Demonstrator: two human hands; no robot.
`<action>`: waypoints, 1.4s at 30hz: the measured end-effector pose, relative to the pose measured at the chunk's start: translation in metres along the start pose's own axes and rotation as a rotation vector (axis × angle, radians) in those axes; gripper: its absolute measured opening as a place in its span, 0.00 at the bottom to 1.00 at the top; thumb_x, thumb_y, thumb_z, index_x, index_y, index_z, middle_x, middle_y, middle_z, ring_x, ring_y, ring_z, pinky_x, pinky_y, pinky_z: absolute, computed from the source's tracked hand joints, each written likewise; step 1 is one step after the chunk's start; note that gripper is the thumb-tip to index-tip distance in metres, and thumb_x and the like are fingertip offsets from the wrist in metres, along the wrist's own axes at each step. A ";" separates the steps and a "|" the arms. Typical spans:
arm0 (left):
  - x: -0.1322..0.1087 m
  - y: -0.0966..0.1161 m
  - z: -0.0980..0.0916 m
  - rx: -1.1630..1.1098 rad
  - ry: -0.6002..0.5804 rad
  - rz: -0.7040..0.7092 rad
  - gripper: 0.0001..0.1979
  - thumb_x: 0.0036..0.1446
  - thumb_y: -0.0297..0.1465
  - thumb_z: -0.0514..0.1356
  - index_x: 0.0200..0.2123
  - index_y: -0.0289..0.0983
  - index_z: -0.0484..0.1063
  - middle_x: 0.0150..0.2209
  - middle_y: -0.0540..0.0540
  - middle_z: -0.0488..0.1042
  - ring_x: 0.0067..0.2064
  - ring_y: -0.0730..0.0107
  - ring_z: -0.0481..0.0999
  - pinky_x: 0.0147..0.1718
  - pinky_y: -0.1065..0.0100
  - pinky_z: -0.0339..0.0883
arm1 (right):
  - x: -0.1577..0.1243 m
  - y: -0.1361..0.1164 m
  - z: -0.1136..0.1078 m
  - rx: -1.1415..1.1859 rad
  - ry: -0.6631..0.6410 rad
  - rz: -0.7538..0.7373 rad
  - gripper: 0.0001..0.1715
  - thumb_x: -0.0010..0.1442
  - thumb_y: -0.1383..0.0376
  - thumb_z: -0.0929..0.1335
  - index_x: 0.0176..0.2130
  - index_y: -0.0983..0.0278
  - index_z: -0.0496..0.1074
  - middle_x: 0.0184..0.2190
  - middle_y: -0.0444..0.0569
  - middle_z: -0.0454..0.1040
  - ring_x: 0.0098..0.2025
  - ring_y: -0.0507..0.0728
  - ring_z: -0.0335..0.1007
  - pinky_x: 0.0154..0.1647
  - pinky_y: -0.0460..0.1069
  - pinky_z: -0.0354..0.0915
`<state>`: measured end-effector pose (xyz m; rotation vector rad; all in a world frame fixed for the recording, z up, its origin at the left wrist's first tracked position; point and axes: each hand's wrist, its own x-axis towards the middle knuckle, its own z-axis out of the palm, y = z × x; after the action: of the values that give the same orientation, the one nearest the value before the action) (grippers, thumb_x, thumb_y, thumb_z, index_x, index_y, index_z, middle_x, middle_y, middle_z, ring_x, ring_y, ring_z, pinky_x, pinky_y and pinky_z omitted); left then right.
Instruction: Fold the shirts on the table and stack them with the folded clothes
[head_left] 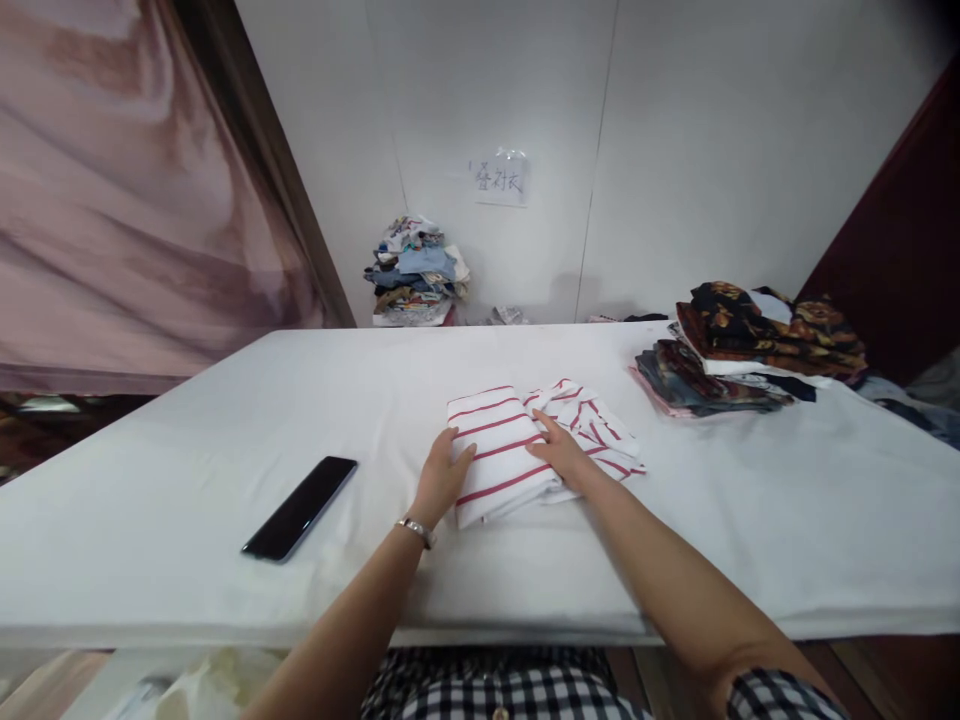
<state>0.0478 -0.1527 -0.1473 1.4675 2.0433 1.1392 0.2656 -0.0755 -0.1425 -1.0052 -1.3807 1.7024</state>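
Note:
A white shirt with red stripes (495, 455) lies on the white-covered table in front of me. Its left part is folded into a flat rectangle, while the right part is loose and crumpled. My left hand (441, 478), with a metal bracelet on the wrist, is closed on the rectangle's left edge, thumb uppermost and the other fingers partly hidden. On the opposite side, my right hand (562, 452) grips the fabric where the folded part meets the crumpled part. Its thumb and index finger show on top; the remaining fingers are mostly hidden.
A black phone (301, 508) lies on the table (187, 440) to the left. Folded clothes (712, 375) are stacked at the right. Another clothes pile (416, 270) stands beyond the far edge, below a handwritten paper sign (501, 180). A pink curtain (135, 200) hangs at the left.

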 end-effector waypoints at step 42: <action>0.020 0.008 0.001 0.358 -0.260 0.259 0.24 0.58 0.43 0.55 0.56 0.39 0.68 0.64 0.40 0.61 0.66 0.52 0.54 0.62 0.50 0.52 | -0.134 0.006 -0.011 0.100 0.548 0.160 0.25 0.48 0.61 0.75 0.46 0.62 0.70 0.40 0.53 0.78 0.34 0.58 0.77 0.27 0.50 0.72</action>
<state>0.0454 -0.1336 -0.1386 1.9829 1.9838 0.6397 0.3342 -0.1910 -0.1320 -1.4208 -0.8713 1.4349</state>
